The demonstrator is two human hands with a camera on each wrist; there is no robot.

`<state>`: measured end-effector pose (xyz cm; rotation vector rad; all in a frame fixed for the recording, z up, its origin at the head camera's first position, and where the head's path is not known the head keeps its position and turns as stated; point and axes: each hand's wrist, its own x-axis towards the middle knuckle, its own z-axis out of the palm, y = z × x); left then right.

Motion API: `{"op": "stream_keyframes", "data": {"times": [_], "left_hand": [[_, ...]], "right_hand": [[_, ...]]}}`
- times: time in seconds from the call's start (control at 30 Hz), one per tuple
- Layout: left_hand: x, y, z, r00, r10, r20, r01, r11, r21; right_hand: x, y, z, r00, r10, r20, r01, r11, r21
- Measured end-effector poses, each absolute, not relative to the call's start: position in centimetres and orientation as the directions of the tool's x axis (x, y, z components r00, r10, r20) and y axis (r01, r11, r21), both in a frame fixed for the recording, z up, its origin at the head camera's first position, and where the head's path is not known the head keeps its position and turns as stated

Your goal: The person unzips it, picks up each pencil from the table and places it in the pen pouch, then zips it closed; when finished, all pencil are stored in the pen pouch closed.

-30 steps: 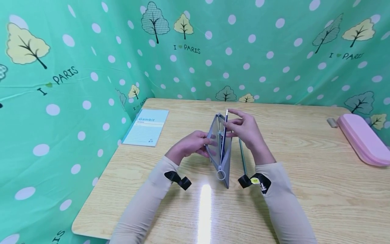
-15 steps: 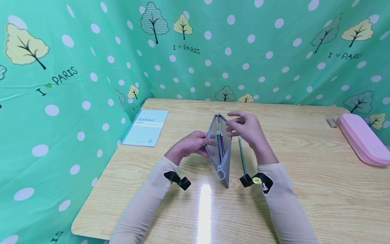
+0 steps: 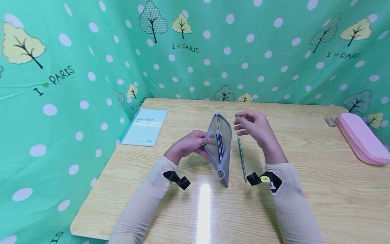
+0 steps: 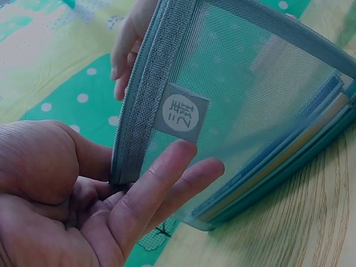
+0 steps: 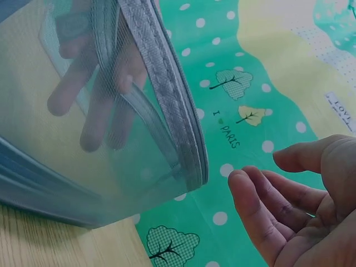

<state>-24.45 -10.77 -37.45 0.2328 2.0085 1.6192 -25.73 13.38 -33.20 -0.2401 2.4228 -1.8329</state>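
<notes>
A grey see-through mesh pencil pouch (image 3: pixel 226 134) stands unzipped on the table, its mouth spread wide. My left hand (image 3: pixel 193 142) grips its left rim; the left wrist view shows a sewn label (image 4: pixel 182 113) beside the fingertips (image 4: pixel 181 153). Several pencils (image 3: pixel 220 145) lean inside the pouch, dark ones and a reddish one among them. Just right of the pouch, my right hand (image 3: pixel 253 125) hovers with nothing in it, its fingers loosely bent and apart from the rim. Below that hand a green pencil (image 3: pixel 242 157) lies on the tabletop.
A light blue notebook (image 3: pixel 144 128) lies at the table's left side. Toward the far right are a pink pencil case (image 3: pixel 362 139) and a small grey block (image 3: pixel 330 122). A green dotted curtain (image 3: pixel 195 61) hangs along the back and left.
A second ago my right hand held a dark pencil at the pouch's mouth. It let go of that pencil into the pouch, then drew off to the right. My left hand stayed in place.
</notes>
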Motion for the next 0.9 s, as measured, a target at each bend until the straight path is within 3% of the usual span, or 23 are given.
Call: {"op": "stream_keyframes", "data": {"times": [0.23,0.5,0.9], "left_hand": [[-24.5,-11.0,-37.5,-0.841,0.454,-0.294,-0.196,0.251,0.948],[-24.6,-11.1,-37.8,-0.84,0.454,-0.298,-0.199,0.254,0.947],[-24.7,-11.4,-37.9,-0.845,0.448,-0.292,-0.192,0.256,0.948]], "right_hand": [[-26.0,14.0,-33.5,-0.981,-0.195,-0.005,-0.056,0.304,-0.951],[-26.2,15.4,-35.1,-0.978,-0.175,-0.115,0.047,0.355,-0.934],[-27.0,16.8,-37.3,-0.957,-0.219,-0.189,0.07,0.461,-0.885]]}}
